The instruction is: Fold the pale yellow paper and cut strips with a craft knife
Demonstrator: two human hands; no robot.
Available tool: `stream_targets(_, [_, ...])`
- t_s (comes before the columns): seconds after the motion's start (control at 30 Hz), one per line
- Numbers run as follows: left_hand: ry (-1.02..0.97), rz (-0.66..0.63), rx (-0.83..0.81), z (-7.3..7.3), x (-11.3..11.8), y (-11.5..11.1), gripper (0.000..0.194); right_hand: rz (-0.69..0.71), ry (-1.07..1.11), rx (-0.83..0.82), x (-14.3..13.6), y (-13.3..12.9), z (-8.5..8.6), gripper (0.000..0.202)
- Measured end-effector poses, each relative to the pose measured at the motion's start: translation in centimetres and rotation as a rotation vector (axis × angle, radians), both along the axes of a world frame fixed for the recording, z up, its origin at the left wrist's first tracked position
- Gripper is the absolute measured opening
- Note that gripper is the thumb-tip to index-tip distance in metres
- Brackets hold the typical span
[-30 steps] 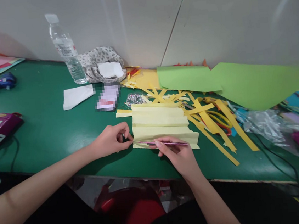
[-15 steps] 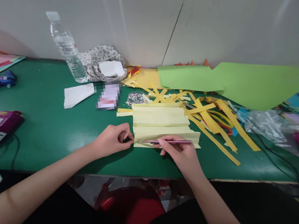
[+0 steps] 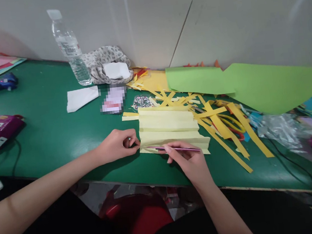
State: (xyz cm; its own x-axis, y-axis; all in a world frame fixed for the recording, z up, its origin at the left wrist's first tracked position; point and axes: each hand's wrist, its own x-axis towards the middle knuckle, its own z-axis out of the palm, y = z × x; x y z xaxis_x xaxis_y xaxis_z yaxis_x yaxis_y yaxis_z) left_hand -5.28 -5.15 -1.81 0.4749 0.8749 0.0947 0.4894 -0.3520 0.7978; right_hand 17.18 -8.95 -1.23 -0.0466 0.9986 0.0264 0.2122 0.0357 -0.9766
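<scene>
A pale yellow sheet of paper (image 3: 168, 123), creased into crosswise pleats, lies on the green tabletop before me. My left hand (image 3: 122, 143) is closed in a pinch at the sheet's near left corner, with thumb and forefinger meeting at its edge. In my right hand (image 3: 186, 158) are slim pink tweezers (image 3: 183, 149), gripped between thumb and fingers. They lie almost flat over the nearest pleat, and their tips point left towards my left hand. Whether the tips touch the paper I cannot tell.
Yellow paper strips (image 3: 235, 138) and yellow-handled scissors (image 3: 233, 123) lie to the right. Behind are a green sheet (image 3: 264, 87), a tub of sequins (image 3: 142, 101), a phone (image 3: 113, 99) and a water bottle (image 3: 73, 55). Purple power strips (image 3: 3, 131) sit at both sides.
The view has shifted very slightly. Both hands, the tweezers and the pleated paper keep practically the same positions.
</scene>
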Motion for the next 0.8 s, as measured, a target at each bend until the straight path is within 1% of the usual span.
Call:
stream_targets(0.1, [-0.004,-0.001,0.000,0.00,0.01,0.01,0.030,0.061,-0.069,-0.004,0.11,0.18,0.04,0.016])
stream_targets(0.17, [-0.004,-0.003,-0.005,-0.01,-0.01,0.01,0.029,0.067,-0.095,-0.003,0.12,0.23,0.01,0.017])
stream_targets(0.3, [-0.003,-0.009,-0.004,-0.02,-0.05,0.01,0.031,0.014,-0.065,-0.012,-0.17,0.08,-0.06,0.018])
stream_targets(0.43, [0.015,-0.017,0.015,-0.06,-0.05,0.04,0.031,-0.017,-0.014,-0.022,-0.36,-0.06,-0.07,0.013])
stream_targets(0.63, [0.041,-0.027,0.055,-0.17,-0.06,0.07,0.032,-0.046,0.033,-0.024,-0.16,0.04,-0.26,0.013])
stream_targets(0.8, [0.045,-0.034,0.046,-0.16,-0.08,0.08,0.031,-0.077,0.113,-0.047,0.04,0.07,-0.49,0.012])
